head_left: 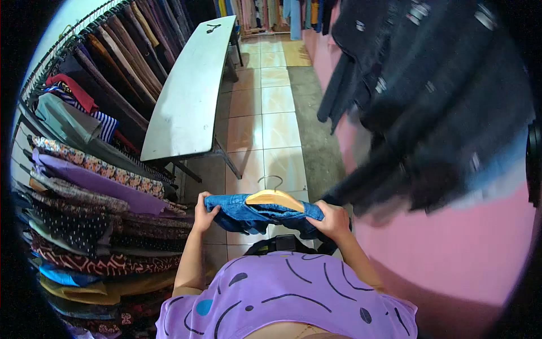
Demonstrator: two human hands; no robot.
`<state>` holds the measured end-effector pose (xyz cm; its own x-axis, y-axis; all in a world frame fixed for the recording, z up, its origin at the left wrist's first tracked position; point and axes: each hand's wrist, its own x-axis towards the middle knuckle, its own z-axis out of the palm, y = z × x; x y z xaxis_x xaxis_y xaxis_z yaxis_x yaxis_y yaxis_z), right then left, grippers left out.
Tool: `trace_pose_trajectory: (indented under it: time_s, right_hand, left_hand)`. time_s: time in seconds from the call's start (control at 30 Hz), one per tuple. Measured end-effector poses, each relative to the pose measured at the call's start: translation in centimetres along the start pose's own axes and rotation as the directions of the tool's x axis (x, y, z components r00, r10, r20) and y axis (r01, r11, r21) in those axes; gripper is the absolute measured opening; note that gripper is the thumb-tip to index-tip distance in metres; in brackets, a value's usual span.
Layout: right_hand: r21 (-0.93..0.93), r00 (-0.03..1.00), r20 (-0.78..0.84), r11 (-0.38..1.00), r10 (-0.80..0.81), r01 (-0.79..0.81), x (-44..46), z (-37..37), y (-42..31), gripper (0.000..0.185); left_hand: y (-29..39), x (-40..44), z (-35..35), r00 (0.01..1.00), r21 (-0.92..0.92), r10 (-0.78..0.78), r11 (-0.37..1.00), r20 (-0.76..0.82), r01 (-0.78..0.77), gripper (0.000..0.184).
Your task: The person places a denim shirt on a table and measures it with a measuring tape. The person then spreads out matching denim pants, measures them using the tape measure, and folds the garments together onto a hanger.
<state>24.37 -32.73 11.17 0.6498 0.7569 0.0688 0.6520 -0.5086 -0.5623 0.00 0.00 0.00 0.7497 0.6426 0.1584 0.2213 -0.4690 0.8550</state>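
A blue denim garment [231,206] hangs on a wooden hanger [275,198] held out in front of my body. The hanger's metal hook points up and away from me, with nothing on it. My left hand [205,213] grips the garment's left shoulder, fingers closed round the cloth. At the opposite shoulder, my right hand [332,220] pinches the denim near the hanger's right end. The garment's lower part drops out of sight below, towards my torso.
A long white table [189,85] stands ahead on the left, with a small dark item [213,28] at its far end. Racked clothes [101,181] line the left side. Dark garments [435,101] hang along the pink wall [451,248] at right. A tiled floor [276,133] runs between.
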Motion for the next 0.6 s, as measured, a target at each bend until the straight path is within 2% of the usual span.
trace_pose_trajectory:
  time_s: [0.07,0.1,0.17,0.23,0.3,0.37,0.43,0.47,0.5,0.57,0.6]
  right_hand:
    - [0.146,0.998,-0.002,0.987,-0.067,0.067,0.6,1.1,-0.7,0.034]
    - [0.019,0.996,0.037,0.997,-0.077,0.076,9.5,-2.6,3.7,0.034]
    - [0.037,0.992,0.007,0.992,-0.124,0.124,15.0,-0.7,3.0,0.034]
    - [0.034,0.991,0.000,0.990,-0.134,0.134,20.6,0.3,2.3,0.034]
    - [-0.114,0.994,0.014,0.988,-0.107,0.108,25.5,0.6,3.2,0.034]
    - [-0.089,0.992,-0.006,0.988,-0.130,0.129,30.5,1.0,3.7,0.034]
    - [-0.083,0.988,-0.126,0.993,-0.092,0.082,34.6,-0.2,3.0,0.032]
    - [-0.073,0.987,-0.142,0.995,-0.080,0.071,36.5,-1.2,3.2,0.031]
    - [-0.096,0.987,-0.157,0.995,-0.036,0.022,38.5,-2.4,3.1,0.031]
    - [-0.086,0.975,-0.216,0.994,0.044,-0.064,42.6,-3.5,4.6,0.032]
    - [-0.059,0.967,-0.243,0.994,0.076,-0.093,44.8,-4.0,5.2,0.032]
  left_hand:
    - [0.1,-3.2,-1.9,0.973,-0.006,-0.180,0.983,-0.141,0.181,0.046]
    - [-1.4,3.6,6.3,0.947,-0.079,-0.260,0.965,-0.188,0.249,0.041]
    - [-5.3,4.8,4.5,0.926,0.058,-0.339,0.934,-0.166,0.352,0.038]
    - [-6.1,8.4,3.8,0.854,0.075,-0.504,0.854,-0.130,0.516,0.039]
    - [-9.7,10.5,6.4,0.912,0.057,-0.386,0.916,-0.137,0.396,0.038]
    - [-11.4,14.9,8.1,0.904,-0.012,-0.398,0.916,-0.157,0.401,0.036]
    - [-12.8,20.4,8.9,0.911,-0.174,-0.405,0.906,-0.085,0.386,0.037]
    - [-14.1,22.9,9.0,0.889,-0.270,-0.457,0.855,0.007,0.442,0.036]
    - [-12.6,25.6,8.6,0.887,-0.272,-0.462,0.852,0.009,0.446,0.036]
    - [-6.5,33.0,6.4,0.939,-0.354,-0.345,0.877,0.004,0.323,0.037]
    - [-5.9,36.1,5.8,0.939,-0.353,-0.345,0.878,-0.003,0.322,0.037]
